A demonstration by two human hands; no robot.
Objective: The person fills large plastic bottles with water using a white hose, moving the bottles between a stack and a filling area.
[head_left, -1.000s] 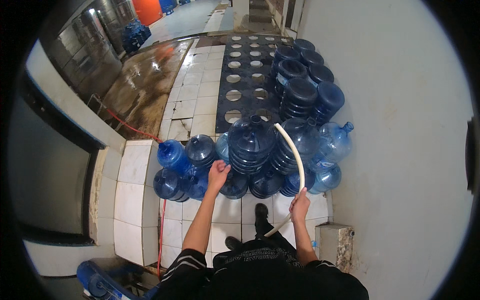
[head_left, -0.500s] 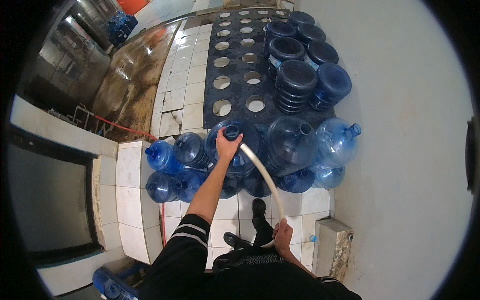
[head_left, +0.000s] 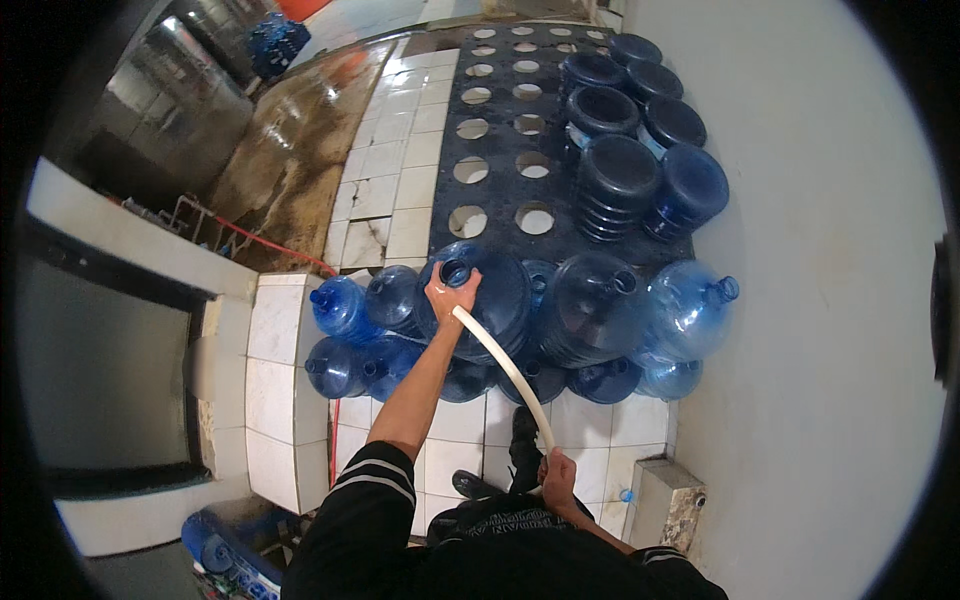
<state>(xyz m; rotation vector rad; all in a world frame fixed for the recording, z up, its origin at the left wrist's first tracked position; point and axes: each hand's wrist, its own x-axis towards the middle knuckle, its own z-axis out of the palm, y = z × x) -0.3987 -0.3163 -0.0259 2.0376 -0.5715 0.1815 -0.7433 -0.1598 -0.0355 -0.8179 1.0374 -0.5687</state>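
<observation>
My left hand point(head_left: 450, 298) has its thumb and fingers round the neck of a large blue water jug point(head_left: 500, 300), whose open mouth faces up. The jug stands upright in front of me, among others. Closed round a pale flexible hose point(head_left: 516, 379), my right hand point(head_left: 559, 474) is low and near my body. The hose curves up from it, and its far end is by my left wrist, just short of the jug's mouth. Beside the held jug on the right stands another large blue jug point(head_left: 590, 310).
Several more jugs lie or stand around, among them a lighter blue one point(head_left: 690, 310) by the right wall. Upside-down jugs point(head_left: 618, 175) rest on a dark rack with round holes point(head_left: 500, 200). A tiled ledge point(head_left: 275, 340) is at left, a low concrete block point(head_left: 665, 500) at right.
The hose's far end has moved left and nearer to me, from beside the jug's mouth to my left wrist. The whole view has shifted slightly. Both hands keep their holds.
</observation>
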